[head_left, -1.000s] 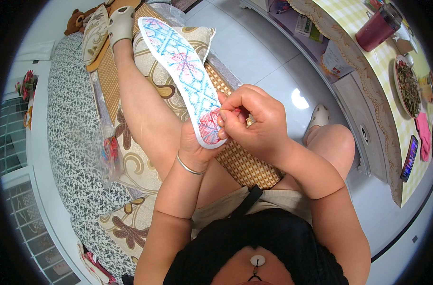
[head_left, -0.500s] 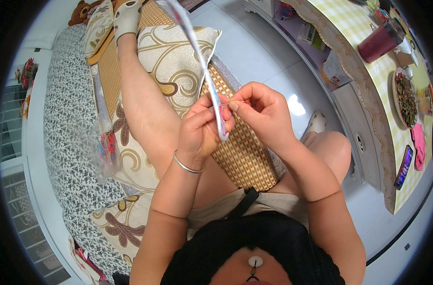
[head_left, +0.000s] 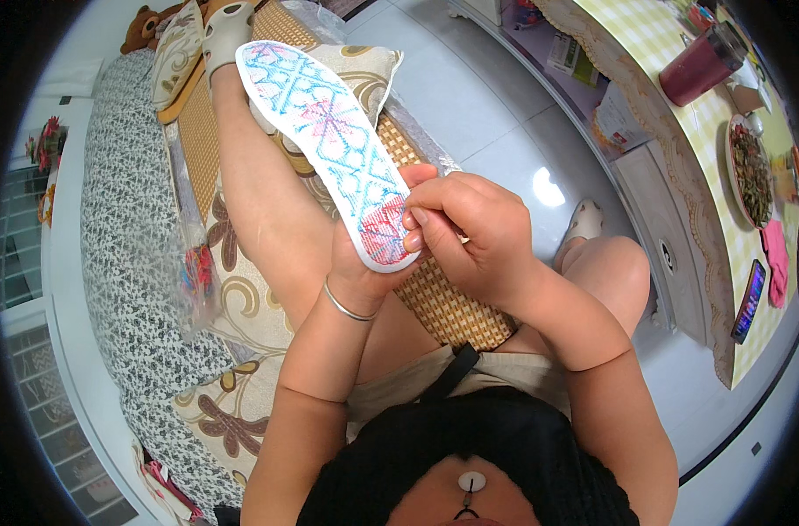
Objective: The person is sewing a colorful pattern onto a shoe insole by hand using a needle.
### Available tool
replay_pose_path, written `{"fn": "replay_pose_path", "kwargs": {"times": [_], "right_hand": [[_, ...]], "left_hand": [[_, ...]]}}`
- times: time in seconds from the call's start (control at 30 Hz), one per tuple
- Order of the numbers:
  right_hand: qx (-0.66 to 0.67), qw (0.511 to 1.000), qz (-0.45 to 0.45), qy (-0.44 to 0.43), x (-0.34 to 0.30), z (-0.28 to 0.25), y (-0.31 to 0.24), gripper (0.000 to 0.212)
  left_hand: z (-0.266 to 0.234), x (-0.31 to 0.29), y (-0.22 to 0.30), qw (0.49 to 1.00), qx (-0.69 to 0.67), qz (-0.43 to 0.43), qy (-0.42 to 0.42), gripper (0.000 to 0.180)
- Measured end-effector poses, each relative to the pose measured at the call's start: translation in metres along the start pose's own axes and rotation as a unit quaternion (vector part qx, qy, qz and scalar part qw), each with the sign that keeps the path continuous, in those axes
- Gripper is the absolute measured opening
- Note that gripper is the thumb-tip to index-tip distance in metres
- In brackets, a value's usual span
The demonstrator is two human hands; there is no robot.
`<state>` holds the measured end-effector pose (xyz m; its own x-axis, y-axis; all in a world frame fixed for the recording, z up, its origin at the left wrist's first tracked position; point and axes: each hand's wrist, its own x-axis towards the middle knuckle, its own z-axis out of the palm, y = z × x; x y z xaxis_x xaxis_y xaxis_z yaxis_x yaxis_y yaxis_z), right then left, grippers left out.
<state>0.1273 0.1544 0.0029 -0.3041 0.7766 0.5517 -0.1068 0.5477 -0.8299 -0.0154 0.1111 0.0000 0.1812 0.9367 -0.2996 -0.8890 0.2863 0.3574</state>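
Gripping the heel end of a patterned insole (head_left: 329,140), the left hand (head_left: 356,254) supported it from beneath, palm under the white rim and fingers showing past the right edge. Insole position: raised in front of the person, above the lap, tilted so that its toe end pointed up and to the left. Surface: blue crossed lines and pink motifs along the length, a denser red patch at the heel. A silver bracelet (head_left: 349,302) circled the left wrist.

Right hand (head_left: 474,228): thumb and forefinger closed together at the right edge of the red patch, remaining fingers curled. Could not tell whether a needle or thread lay between the fingertips; detail too small.

Surroundings: a woven brown-and-cream mat (head_left: 456,307) lay below the hands, and a scroll-patterned cushion (head_left: 378,74) sat partly behind the insole. To the left, a bundle of coloured strands (head_left: 198,270) lay in clear plastic. On the right, a checked tablecloth (head_left: 711,167) carried a purple tumbler (head_left: 699,68), a plate (head_left: 731,153) of food, a pink cloth (head_left: 775,263) and a phone (head_left: 749,302), the last two side by side.
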Motion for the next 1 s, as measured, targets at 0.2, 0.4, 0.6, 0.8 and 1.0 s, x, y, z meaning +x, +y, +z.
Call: {"fn": "replay_pose_path", "kwargs": {"times": [0.2, 0.4, 0.6, 0.8, 1.0], "right_hand": [[-0.022, 0.999, -0.029, 0.020, 0.000, 0.001, 0.002, 0.012], [-0.048, 0.998, -0.033, 0.016, -0.001, 0.000, 0.006, 0.010], [-0.058, 0.998, 0.000, 0.015, 0.000, -0.004, 0.008, 0.011], [0.116, 0.982, 0.150, 0.007, 0.008, -0.016, 0.016, 0.006], [0.409, 0.841, 0.354, -0.023, 0.001, -0.010, 0.049, 0.011]], "left_hand": [[-0.001, 0.000, -0.001, 1.000, 0.020, 0.008, -0.011, 0.052], [0.003, 0.001, -0.002, 0.999, 0.031, 0.012, 0.026, 0.051], [0.000, -0.001, 0.000, 0.998, 0.051, 0.031, -0.021, 0.040], [-0.008, 0.001, 0.011, 0.987, 0.144, 0.046, -0.048, 0.017], [-0.003, 0.000, 0.008, 0.958, 0.258, 0.117, 0.048, 0.010]]}}
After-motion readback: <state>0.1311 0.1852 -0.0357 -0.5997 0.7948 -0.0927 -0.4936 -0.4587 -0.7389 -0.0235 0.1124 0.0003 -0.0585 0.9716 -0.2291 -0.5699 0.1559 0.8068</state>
